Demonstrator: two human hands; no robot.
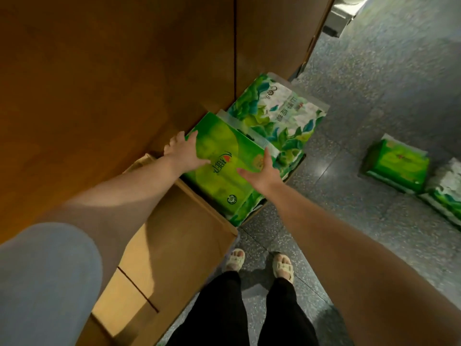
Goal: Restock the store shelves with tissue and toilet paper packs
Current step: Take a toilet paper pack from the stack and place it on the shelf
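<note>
1. My left hand (183, 152) sits on the far-left corner of the green tissue pack (224, 166), fingers spread over the top, thumb on the face.
2. The pack sits in the open cardboard box (179, 236), long axis running from near-left to far-right, squarely between both hands.
3. My right hand (262, 172) clamps the right edge, so it's a two-handed grip, neither hand nearer. A straight lift out looks like the move.

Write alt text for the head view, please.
Both hands, left hand and right hand, hold a green tissue pack over an open cardboard box on the floor. More packs lie on the floor to the right.
</note>
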